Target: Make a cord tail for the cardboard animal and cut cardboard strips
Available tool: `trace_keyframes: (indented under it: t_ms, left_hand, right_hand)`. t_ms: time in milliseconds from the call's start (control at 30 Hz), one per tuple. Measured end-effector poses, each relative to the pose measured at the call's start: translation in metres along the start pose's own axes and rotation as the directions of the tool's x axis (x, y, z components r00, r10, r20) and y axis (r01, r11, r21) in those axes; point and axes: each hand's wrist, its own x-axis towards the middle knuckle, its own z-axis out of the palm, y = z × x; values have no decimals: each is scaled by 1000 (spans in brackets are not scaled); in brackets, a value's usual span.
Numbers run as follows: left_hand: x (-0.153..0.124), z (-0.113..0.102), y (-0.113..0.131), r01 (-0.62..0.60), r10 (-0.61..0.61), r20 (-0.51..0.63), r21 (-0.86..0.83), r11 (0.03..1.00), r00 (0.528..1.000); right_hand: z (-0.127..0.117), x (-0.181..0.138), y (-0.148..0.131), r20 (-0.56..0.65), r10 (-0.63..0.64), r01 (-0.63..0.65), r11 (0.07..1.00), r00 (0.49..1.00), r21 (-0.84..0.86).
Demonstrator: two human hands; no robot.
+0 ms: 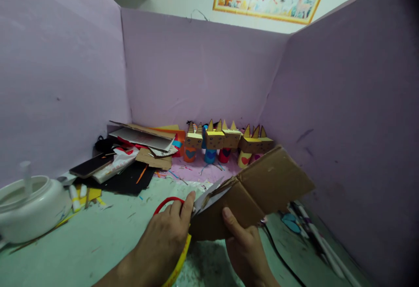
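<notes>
My left hand [165, 239] grips a pair of scissors [179, 258] with red and yellow handles. The blades are open along the top left edge of a folded piece of brown cardboard [278, 178], with cardboard between them. My right hand [244, 245] holds that cardboard from below, its thumb pressed on the near face and the other fingers mostly hidden behind. A crease runs down the middle of the piece, and its right part tilts up and away.
Several cat-eared cardboard figures [214, 140] on coloured tubes stand at the back. Stacked cardboard and paper [144, 137] and a dark phone-like slab [91, 164] lie left. A white pot [36, 217] is front left. Pens [316, 234] and a black cable [278, 252] lie right. Purple panels [203, 68] enclose three sides.
</notes>
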Motion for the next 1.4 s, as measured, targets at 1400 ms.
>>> trace_keyframes:
  t_ms: [1400]
  left_hand:
    - [28, 1, -5, -41, 7, -105, -325, 945, 994]
  right_hand:
    - [15, 9, 4, -148, -28, 45, 993, 989, 109]
